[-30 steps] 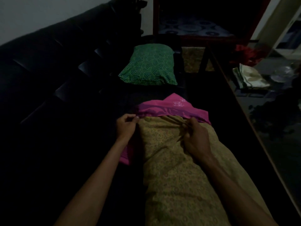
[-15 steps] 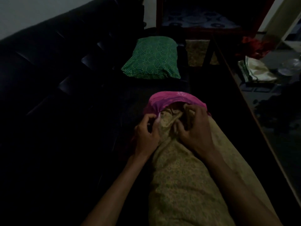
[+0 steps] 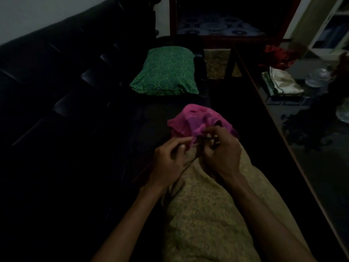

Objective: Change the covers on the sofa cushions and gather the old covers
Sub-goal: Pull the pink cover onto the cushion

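A long cushion in a yellow patterned cover lies lengthwise on the dark sofa in front of me. At its far end a pink cover is bunched up over the tip. My left hand pinches the pink fabric's edge between thumb and fingers. My right hand is curled over the same end and grips the gathered pink edge close beside the left. A green patterned cushion lies farther along the seat.
A glass-topped table with a wooden edge runs along the right, carrying folded pale cloth and a red heap. A yellowish patterned piece stands behind the green cushion. The sofa's black tufted back rises on the left.
The pink cover went from lying flat across the cushion's end to bunched over its tip. Both hands moved together toward the middle and now grip its edge side by side.
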Tool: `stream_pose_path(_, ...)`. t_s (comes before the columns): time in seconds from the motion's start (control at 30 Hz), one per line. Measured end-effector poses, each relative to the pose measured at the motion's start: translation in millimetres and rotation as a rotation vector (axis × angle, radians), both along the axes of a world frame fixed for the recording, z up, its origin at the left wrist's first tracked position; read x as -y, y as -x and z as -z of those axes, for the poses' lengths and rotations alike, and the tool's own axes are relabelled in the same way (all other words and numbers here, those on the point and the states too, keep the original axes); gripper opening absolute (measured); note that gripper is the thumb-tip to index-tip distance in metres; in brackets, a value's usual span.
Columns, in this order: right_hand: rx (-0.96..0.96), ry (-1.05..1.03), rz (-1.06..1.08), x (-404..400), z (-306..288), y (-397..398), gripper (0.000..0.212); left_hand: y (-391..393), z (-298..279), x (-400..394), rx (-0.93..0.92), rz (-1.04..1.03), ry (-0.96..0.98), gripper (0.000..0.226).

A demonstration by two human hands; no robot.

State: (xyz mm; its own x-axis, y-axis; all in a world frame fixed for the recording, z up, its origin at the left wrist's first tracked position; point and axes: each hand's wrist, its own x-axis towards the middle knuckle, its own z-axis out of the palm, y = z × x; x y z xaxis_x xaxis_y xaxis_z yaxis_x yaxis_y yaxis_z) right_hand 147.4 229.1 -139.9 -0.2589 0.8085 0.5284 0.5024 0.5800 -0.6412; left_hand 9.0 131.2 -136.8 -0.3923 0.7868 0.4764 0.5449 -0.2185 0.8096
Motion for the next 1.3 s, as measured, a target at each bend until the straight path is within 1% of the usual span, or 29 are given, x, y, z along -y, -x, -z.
stream_pose_path(0.07, 0.002, 0.071, -0.009, 1, 2, 2, 0.035, 10, 11, 5, 0.082, -0.009, 0.060, 0.034)
stream_pose_path(0.13, -0.008, 0.126, -0.080, 6, -1, 6, 0.033, 9, 18, 3, 0.161, 0.026, 0.098, 0.040)
stream_pose_path(0.2, -0.101, 0.231, -0.108, 9, -10, 12, 0.032, 0, 17, 0, 0.240, 0.042, 0.105, 0.040)
stream_pose_path(0.23, -0.119, 0.287, -0.103, 7, -16, 16, 0.035, -4, 20, -3, 0.282, 0.037, 0.096, 0.038)
stream_pose_path(0.27, -0.089, 0.321, -0.087, 4, -20, 20, 0.042, -8, 22, -4, 0.334, 0.022, 0.095, 0.036)
stream_pose_path(0.3, -0.011, 0.327, -0.069, 0, -24, 23, 0.052, -10, 28, -5, 0.396, 0.022, 0.091, 0.034)
stream_pose_path(0.37, 0.157, 0.313, -0.033, -6, -26, 29, 0.067, -13, 36, -8, 0.454, 0.024, 0.096, 0.034)
stream_pose_path(0.4, 0.175, 0.313, -0.021, -7, -25, 31, 0.067, -14, 37, -8, 0.452, 0.016, 0.098, 0.034)
stream_pose_path(0.47, 0.117, 0.307, -0.030, -6, -21, 34, 0.056, -15, 34, -7, 0.505, 0.004, 0.084, 0.033)
stream_pose_path(0.5, 0.094, 0.293, -0.036, -4, -18, 33, 0.050, -13, 33, -6, 0.541, -0.024, 0.067, 0.033)
stream_pose_path(0.57, 0.059, 0.248, -0.040, 0, -14, 30, 0.042, -3, 35, -3, 0.559, -0.205, 0.064, 0.024)
stream_pose_path(0.6, 0.036, 0.231, -0.038, 1, -14, 28, 0.039, 5, 35, -1, 0.551, -0.321, 0.117, 0.013)
stream_pose_path(0.63, 0.010, 0.219, -0.035, 2, -13, 25, 0.036, 14, 38, -1, 0.551, -0.386, 0.237, 0.005)
stream_pose_path(0.67, -0.010, 0.210, -0.037, 1, -12, 23, 0.034, 21, 37, -2, 0.528, -0.403, 0.423, 0.028)
stream_pose_path(0.7, -0.026, 0.201, -0.043, 1, -12, 21, 0.031, 27, 36, -4, 0.523, -0.362, 0.614, 0.050)
stream_pose_path(0.73, -0.040, 0.191, -0.052, 2, -12, 20, 0.029, 33, 35, -7, 0.579, -0.308, 0.725, 0.068)
stream_pose_path(0.77, -0.050, 0.182, -0.062, 3, -12, 19, 0.027, 37, 31, -13, 0.687, -0.268, 0.767, 0.078)
stream_pose_path(0.8, -0.057, 0.175, -0.073, 4, -11, 18, 0.026, 40, 25, -19, 0.809, -0.255, 0.777, 0.079)
stream_pose_path(0.83, -0.064, 0.174, -0.083, 5, -11, 18, 0.026, 44, 20, -27, 0.879, -0.265, 0.774, 0.073)
stream_pose_path(0.87, -0.077, 0.183, -0.091, 4, -10, 18, 0.027, 48, 18, -33, 0.883, -0.278, 0.773, 0.061)
stream_pose_path(0.93, -0.101, 0.213, -0.099, 2, -8, 17, 0.027, 56, 16, -46, 0.799, -0.309, 0.737, 0.031)
stream_pose_path(0.97, -0.110, 0.223, -0.099, 0, -7, 16, 0.027, 60, 15, -52, 0.754, -0.333, 0.685, 0.023)
stream_pose_path(1.03, -0.124, 0.238, -0.107, -1, -5, 15, 0.025, 73, 8, -63, 0.717, -0.366, 0.573, 0.022)
stream_pose_path(1.13, -0.140, 0.241, -0.082, 2, -5, 19, 0.023, 96, -13, -81, 0.630, -0.391, 0.416, 0.012)
stream_pose_path(1.2, -0.128, 0.210, -0.048, 1, -5, 22, 0.018, 108, -28, -94, 0.579, -0.433, 0.340, 0.017)
stream_pose_path(1.3, -0.130, 0.174, 0.006, -2, -8, 24, 0.022, 112, -54, -113, 0.580, -0.458, 0.118, 0.024)
